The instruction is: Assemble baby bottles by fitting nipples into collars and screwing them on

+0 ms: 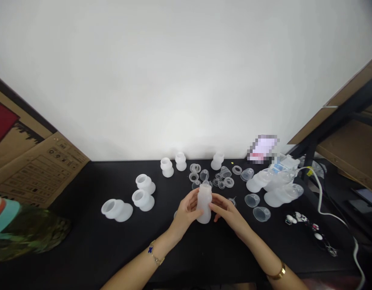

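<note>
Between my two hands stands a frosted white baby bottle (204,206) with a clear nipple (206,180) at its top. My left hand (188,207) wraps the bottle's left side, thumb across its front. On the other side, the fingers of my right hand (225,207) press against it. Just beyond the bottle lie clear rings (228,182), nipples and a clear cap (204,174). Whether the bottle's base rests on the table is hard to tell.
Open white bottle bodies (145,200) stand to the left and at the back. Capped bottles (283,195) lie at right, near clear domes (261,214), a beaded strap (312,229) and a white cable (320,193). A large drink bottle (28,229) and cardboard box (65,157) are at left.
</note>
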A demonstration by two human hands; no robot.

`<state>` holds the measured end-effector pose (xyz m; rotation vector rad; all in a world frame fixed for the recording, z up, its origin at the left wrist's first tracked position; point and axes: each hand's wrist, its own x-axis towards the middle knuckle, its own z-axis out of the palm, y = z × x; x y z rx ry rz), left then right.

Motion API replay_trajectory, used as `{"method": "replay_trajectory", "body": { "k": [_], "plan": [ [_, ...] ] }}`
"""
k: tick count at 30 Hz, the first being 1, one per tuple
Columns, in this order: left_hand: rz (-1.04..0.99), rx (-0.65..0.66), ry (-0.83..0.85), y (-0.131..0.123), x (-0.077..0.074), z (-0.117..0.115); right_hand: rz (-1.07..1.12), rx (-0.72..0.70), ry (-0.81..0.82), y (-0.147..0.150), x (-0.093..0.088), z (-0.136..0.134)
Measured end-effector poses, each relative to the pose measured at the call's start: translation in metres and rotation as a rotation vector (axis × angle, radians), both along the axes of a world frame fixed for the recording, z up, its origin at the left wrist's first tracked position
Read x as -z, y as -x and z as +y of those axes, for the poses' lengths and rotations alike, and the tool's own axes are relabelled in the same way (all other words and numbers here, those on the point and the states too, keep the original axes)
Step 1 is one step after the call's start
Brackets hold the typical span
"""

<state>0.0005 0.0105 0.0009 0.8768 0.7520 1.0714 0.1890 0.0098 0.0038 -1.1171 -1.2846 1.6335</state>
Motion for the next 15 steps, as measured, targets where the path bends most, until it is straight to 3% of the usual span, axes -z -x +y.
{"method": "replay_trajectory", "body": {
  "k": [15],
  "plan": [
    [0.016,-0.030,0.076,-0.0002,-0.0039,-0.0017,0.003,-0.002,-0.001,-0.0019,0.0041,0.0007]
  ]
}}
